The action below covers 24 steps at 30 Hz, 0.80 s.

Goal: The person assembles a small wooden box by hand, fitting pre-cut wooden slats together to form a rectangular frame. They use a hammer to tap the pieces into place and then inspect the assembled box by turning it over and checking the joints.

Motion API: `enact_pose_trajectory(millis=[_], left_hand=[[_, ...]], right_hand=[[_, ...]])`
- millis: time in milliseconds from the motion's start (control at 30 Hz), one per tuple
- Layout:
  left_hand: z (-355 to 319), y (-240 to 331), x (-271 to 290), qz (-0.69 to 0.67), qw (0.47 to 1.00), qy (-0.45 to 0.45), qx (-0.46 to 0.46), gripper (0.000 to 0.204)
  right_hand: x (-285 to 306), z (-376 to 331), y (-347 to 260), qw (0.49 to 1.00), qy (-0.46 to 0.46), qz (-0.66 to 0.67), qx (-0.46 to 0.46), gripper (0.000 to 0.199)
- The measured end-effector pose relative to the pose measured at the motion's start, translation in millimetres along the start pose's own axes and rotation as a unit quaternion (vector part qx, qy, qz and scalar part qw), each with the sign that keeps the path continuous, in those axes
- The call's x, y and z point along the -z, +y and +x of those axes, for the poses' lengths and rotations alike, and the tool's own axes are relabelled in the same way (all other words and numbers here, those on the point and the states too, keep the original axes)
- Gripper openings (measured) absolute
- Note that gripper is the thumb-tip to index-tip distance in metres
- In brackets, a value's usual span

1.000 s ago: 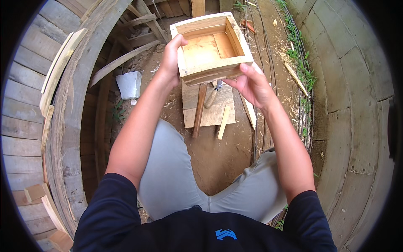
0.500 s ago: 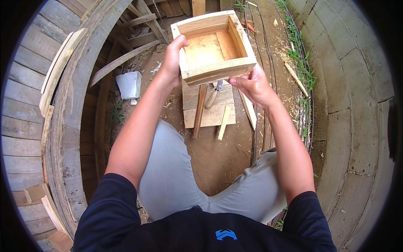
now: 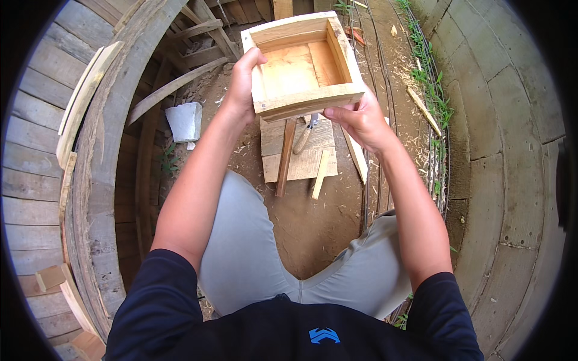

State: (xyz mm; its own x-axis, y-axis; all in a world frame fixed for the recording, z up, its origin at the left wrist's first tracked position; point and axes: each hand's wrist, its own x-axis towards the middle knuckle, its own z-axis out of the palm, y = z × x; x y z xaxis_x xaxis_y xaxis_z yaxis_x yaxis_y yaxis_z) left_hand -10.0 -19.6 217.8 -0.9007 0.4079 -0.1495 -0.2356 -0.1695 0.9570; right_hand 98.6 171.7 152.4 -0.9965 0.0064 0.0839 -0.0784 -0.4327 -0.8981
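Observation:
A pale wooden box (image 3: 307, 98) with an open top is held up in front of me, tilted so that its inside shows. My left hand (image 3: 241, 84) grips its left wall, thumb over the rim and the other fingers hidden behind it. At the near right corner, my right hand (image 3: 364, 119) holds the box from below, with the thumb along the lower edge. Under the box, on a low board platform (image 3: 299, 165), lie a knife (image 3: 305, 136) with a wooden handle, a dark wooden stick (image 3: 285, 159) and a short pale strip (image 3: 321, 174).
A grey stone block (image 3: 185, 121) sits on the dirt at left, near a weathered timber structure (image 3: 99, 180). Long thin rods (image 3: 380, 66) run along the right beside green weeds (image 3: 438, 102) and a block wall (image 3: 503, 162). Another pale wood strip (image 3: 356, 157) leans by the platform.
The box has moved slightly left and up, with both hands still holding it. The things on the platform look the same.

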Motion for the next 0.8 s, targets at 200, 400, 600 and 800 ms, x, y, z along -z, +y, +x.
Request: enact_pose_trajectory(millis=[200,400,600,800], left_hand=[[0,1,1,-0.031,0.999,-0.012,0.013,0.051],[1,-4,-3,-0.050,0.999,-0.005,0.009,0.042],[12,-15,13,-0.017,1.000,-0.006,0.015,0.053],[4,-6,4,-0.027,0.999,-0.001,0.025,0.050]], right_hand=[[1,-1,3,1.000,0.005,-0.007,0.004,0.084],[2,-5,-1,1.000,0.023,-0.021,0.001,0.076],[-10,-7,-14,0.997,0.044,0.061,-0.029,0.072],[-10,-7,-11,0.998,0.064,-0.010,-0.014,0.077]])
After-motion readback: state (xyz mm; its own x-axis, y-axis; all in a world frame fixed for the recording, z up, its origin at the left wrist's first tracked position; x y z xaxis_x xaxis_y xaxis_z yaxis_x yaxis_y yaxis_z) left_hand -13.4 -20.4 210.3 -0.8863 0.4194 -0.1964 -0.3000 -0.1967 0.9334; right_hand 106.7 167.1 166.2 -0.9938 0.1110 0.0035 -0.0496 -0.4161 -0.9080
